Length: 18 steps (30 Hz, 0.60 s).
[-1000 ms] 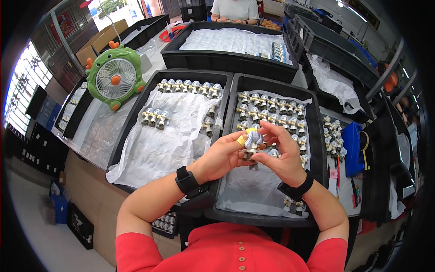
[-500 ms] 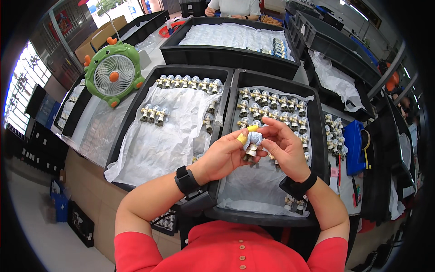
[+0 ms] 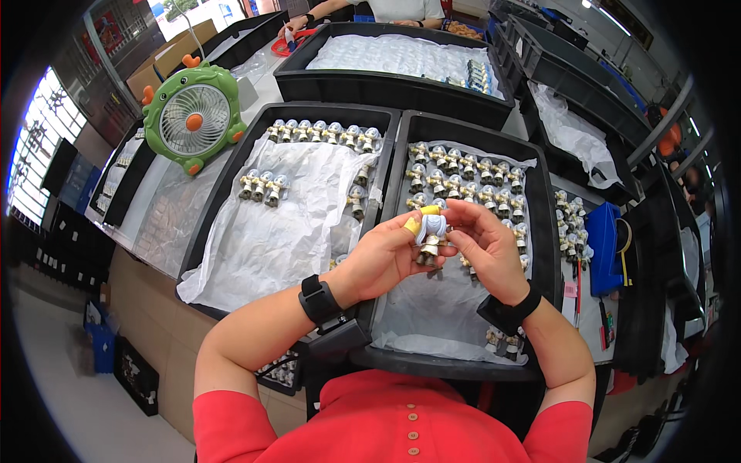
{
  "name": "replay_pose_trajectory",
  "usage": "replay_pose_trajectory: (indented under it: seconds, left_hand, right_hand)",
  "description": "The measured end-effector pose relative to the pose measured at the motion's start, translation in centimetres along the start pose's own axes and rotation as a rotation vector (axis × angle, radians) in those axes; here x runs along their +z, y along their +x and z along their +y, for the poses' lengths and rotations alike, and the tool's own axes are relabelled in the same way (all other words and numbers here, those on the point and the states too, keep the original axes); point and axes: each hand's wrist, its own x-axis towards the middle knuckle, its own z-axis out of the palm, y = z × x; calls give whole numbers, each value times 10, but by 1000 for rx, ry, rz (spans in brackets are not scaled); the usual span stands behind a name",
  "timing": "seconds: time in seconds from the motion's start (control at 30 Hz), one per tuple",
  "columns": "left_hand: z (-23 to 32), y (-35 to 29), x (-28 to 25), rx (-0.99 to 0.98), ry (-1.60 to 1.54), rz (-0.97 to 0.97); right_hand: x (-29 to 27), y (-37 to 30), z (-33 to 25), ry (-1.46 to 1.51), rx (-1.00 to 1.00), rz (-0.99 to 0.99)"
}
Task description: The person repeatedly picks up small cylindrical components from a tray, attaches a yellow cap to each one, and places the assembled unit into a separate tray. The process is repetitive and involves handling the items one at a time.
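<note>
A small figurine with a pale blue top, a whitish body and dark feet is held upright over the right-hand tray. My left hand grips it from the left, with yellow covers on its fingertips. From the other side, the bent fingers and thumb of my right hand close on the figurine's right edge. Rows of similar figurines stand on white paper in that tray, beyond and partly behind my hands.
Left of it, another black tray holds paper and several figurines. A green fan stands farther left. More figurines, a blue bin and pens lie at right. A co-worker sits behind the far tray.
The figurine has turned in my fingers, showing more of its body. My hands have hardly shifted. The co-worker's arm has stretched left toward a red object.
</note>
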Motion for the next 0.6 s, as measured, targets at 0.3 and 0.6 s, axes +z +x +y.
replay_pose_trajectory:
  seconds: [0.3, 0.6]
  left_hand:
    - [0, 2, -3, 16, -30, 40]
    - [-2, -1, -2, 83, 122, 104]
  right_hand:
    - [-1, -1, 0, -65, -14, 12]
    - [0, -2, -5, -28, 62, 2]
